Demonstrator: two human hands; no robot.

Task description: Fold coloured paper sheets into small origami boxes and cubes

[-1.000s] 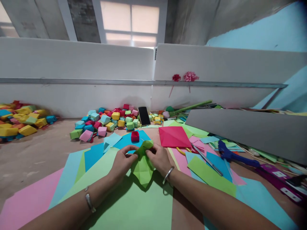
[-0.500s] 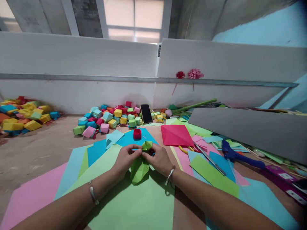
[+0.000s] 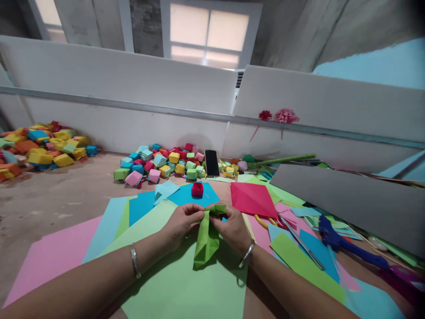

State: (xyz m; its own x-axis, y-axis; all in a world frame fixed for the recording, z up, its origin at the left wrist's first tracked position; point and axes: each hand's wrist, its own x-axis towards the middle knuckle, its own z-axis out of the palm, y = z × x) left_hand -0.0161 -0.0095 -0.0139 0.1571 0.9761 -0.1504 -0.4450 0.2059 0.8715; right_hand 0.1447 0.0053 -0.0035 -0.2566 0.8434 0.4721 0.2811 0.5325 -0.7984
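Note:
Between my hands is a piece of folded green paper (image 3: pixel 206 246), creased and partly bent up, held just above a pale green sheet (image 3: pixel 186 283). My left hand (image 3: pixel 184 223) pinches its upper left edge between thumb and fingers. On the other side my right hand (image 3: pixel 230 226) grips the upper right part, with some fingers hidden behind the paper. A bit of blue shows by the right fingers, too small to name. A small red paper box (image 3: pixel 197 190) sits just beyond the hands on a blue sheet (image 3: pixel 179 194).
Beyond lie a phone (image 3: pixel 211 163), a heap of small paper boxes (image 3: pixel 159 164) and another heap (image 3: pixel 49 148) far left. To the right are a red sheet (image 3: pixel 253 199), tweezers (image 3: pixel 302 243), a blue-handled tool (image 3: pixel 348 248) and a grey board (image 3: pixel 345 199). Paper flowers (image 3: pixel 287 116) hang at the back panel.
The green paper has turned and its top now folds over to the right, with a long creased part hanging toward me. Both hands still hold it. The camera view has shifted and tilted slightly.

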